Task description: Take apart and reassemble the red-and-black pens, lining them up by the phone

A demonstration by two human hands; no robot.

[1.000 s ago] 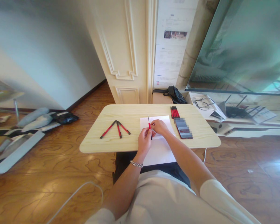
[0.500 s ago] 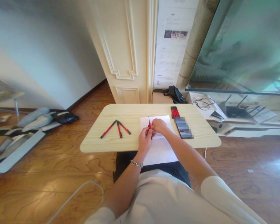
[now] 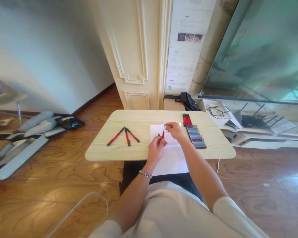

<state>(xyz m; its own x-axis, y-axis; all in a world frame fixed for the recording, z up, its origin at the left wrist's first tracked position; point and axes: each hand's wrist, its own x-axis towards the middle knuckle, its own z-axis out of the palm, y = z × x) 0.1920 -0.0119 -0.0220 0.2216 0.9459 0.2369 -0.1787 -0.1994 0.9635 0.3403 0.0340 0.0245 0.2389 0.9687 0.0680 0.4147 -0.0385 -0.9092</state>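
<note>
Head view, single moment. We record the following.

Right hand [image 3: 175, 130]: thumb and forefinger pinched shut on a red pen piece [image 3: 163, 133], held nearly upright at frame centre, with a thin dark tip standing out of its top. It hangs above the far part of a white paper sheet [image 3: 169, 158].

Left hand [image 3: 157, 147]: just below and left of the right hand, fingers curled together and closed on a short dark piece [image 3: 159, 135], of which only the end shows above the fingertips. We cannot tell what this piece is. The two pieces sit just beside each other but apart. A metal link bracelet [image 3: 145, 174] is on the left wrist.

Support: light wood table [image 3: 129, 117], centre of frame. The sheet overhangs its near edge.

Other items on the table:
- three red-and-black pens [image 3: 125, 136], left of the hands, fanned from a shared point;
- a row of red pens [image 3: 186, 119], upper right of the tabletop, lying side by side;
- a flat dark object [image 3: 196, 137] touching the near end of that row; its face is pixelated, nothing legible.

Writing: a wall poster [image 3: 182, 56], upper centre, carries lines of text and three small photos; the print is too small to read. No brand marks are legible on any pen.

Background: a black bag [image 3: 187, 101] behind the table, and a router [image 3: 252, 119] on a low shelf at right.
</note>
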